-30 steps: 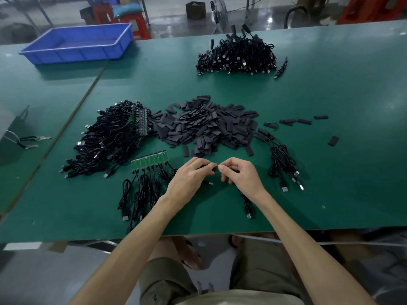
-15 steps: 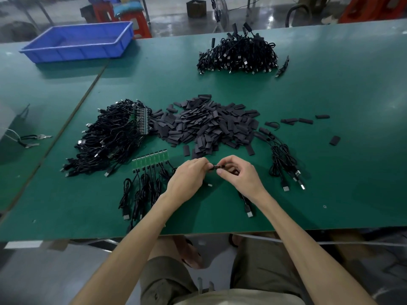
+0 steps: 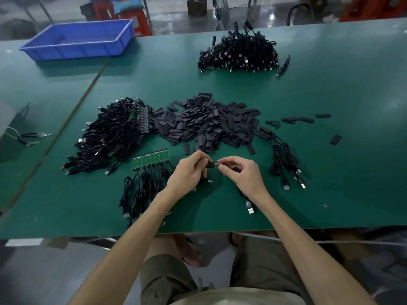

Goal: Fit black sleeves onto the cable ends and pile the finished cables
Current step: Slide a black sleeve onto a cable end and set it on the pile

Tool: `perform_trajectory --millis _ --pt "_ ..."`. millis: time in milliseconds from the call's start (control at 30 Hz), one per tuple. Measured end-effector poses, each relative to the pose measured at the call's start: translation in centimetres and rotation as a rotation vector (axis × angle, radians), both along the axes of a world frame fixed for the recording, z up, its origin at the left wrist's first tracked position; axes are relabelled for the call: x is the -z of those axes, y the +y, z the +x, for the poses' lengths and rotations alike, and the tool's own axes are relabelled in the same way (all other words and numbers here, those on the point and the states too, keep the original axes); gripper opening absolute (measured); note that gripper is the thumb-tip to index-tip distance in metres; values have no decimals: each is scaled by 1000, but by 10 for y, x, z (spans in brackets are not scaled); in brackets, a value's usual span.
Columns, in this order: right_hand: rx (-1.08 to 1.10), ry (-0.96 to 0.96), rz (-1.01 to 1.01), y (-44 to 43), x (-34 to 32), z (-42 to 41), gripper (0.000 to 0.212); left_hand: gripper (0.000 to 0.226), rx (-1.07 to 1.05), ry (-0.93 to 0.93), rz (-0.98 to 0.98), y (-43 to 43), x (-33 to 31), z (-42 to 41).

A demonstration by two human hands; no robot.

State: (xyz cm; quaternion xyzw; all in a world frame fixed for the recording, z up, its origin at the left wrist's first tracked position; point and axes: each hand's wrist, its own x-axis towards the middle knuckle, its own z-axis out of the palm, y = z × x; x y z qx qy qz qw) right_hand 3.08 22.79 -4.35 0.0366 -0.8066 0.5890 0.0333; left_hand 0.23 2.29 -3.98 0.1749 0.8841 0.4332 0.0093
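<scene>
A black sleeve is pinched between the thumb and fingers of a worker's left hand, held just above a green table near its front edge, while the right hand grips the end of a cable and holds it tip to tip against the sleeve's open mouth. Whether the cable end has entered the sleeve cannot be told at this size. The rest of that cable runs under the right wrist, its metal plug lying on the table near the edge. Directly behind the hands sprawls a heap of loose sleeves, with a few strays scattered off to its right. Left of the heap sits a large tangle of cables, and just in front of it a row of small green circuit boards lies flat, each with a coiled cable trailing toward the worker. To the right of the hands rests a small bunch of cables with sleeves on, their plugs pointing toward the table edge. A bigger pile of cables sits at the far side of the table. On an adjoining table at far left stands a blue plastic tray, and nearer the worker lies a pair of pliers.
</scene>
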Motion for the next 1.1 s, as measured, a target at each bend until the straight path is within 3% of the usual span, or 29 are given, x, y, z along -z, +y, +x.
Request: perform_trajectory --millis 267,433,667,1100 --pt "-7 -41 -107 2 0 0 4 8 -6 25 3 1 1 1" --pt "0 -38 -145 3 0 0 3 29 23 139 -96 1 1 2" --pt "-49 -69 -139 3 2 -3 3 26 54 261 -119 3 -3 8" --pt "-57 -90 -136 1 3 -4 6 26 97 320 -194 4 -6 17"
